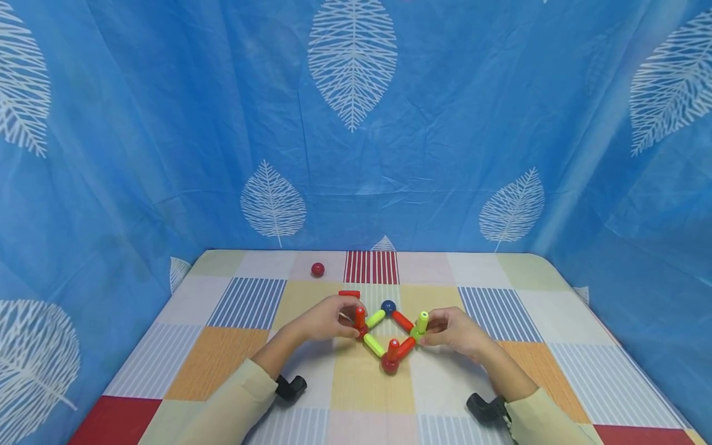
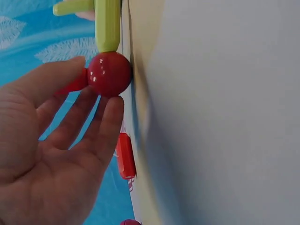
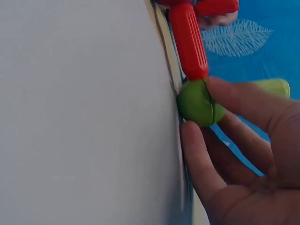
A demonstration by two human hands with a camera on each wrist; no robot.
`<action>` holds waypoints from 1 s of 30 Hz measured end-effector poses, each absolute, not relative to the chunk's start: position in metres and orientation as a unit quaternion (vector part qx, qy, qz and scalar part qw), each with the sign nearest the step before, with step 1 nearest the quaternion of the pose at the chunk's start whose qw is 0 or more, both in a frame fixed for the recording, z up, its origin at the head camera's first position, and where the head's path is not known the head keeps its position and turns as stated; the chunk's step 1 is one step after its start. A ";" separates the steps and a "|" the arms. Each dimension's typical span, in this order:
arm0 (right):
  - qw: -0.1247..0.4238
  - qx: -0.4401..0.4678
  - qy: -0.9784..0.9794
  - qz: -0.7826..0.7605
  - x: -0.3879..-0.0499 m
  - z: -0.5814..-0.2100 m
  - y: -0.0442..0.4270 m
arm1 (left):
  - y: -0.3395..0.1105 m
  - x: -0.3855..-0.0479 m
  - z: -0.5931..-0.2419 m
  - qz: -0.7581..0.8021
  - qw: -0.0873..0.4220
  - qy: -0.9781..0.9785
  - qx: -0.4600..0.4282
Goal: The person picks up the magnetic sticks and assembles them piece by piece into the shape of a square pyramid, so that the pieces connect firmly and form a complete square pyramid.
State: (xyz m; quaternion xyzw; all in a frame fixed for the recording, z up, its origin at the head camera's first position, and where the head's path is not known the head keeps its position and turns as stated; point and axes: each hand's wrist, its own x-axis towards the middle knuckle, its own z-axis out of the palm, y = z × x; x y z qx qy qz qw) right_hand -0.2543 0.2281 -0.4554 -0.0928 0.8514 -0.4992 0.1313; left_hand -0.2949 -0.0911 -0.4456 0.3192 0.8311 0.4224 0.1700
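A diamond frame of building rods and balls lies on the table. Its corners are a dark blue ball [image 1: 388,306] at the back, a red ball [image 2: 110,74] at left, another red ball [image 1: 390,364] in front and a green ball [image 3: 197,103] at right. Red and yellow-green rods join them. Upright rods stand on three corners: red [image 1: 360,317] at left, red [image 1: 394,349] in front, yellow-green [image 1: 423,321] at right. My left hand [image 1: 334,317] grips the left red ball, thumb against its upright rod. My right hand [image 1: 453,332] pinches the green ball between thumb and fingers.
A loose red rod [image 1: 349,294] lies behind my left hand. Farther back is a loose red ball [image 1: 317,269]. The table has a patchwork cloth [image 1: 311,420], and a blue leaf-print curtain [image 1: 434,123] hangs behind and along both sides.
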 end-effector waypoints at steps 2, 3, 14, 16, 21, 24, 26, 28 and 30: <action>0.111 -0.082 0.861 -0.489 -0.255 -0.456 0.227 | -0.091 -0.294 -0.446 0.411 0.182 0.833 0.324; 0.099 -0.077 0.868 -0.481 -0.256 -0.456 0.227 | -0.092 -0.294 -0.445 0.413 0.191 0.829 0.324; 0.105 -0.075 0.901 -0.415 -0.239 -0.442 0.212 | -0.076 -0.299 -0.450 0.371 0.117 0.871 0.299; 0.153 -0.103 0.889 -0.418 -0.231 -0.438 0.208 | -0.070 -0.299 -0.449 0.357 0.113 0.879 0.295; 0.180 -0.157 0.881 -0.409 -0.216 -0.435 0.197 | -0.061 -0.301 -0.449 0.326 0.118 0.887 0.306; 0.147 -0.163 0.889 -0.401 -0.213 -0.438 0.195 | -0.060 -0.302 -0.448 0.328 0.116 0.887 0.303; 0.137 -0.158 0.892 -0.401 -0.214 -0.441 0.197 | -0.061 -0.301 -0.449 0.330 0.113 0.889 0.296; 0.137 -0.147 0.890 -0.410 -0.218 -0.443 0.200 | -0.064 -0.301 -0.449 0.332 0.108 0.891 0.292; 0.138 -0.137 0.886 -0.420 -0.223 -0.446 0.206 | -0.068 -0.300 -0.449 0.333 0.108 0.892 0.286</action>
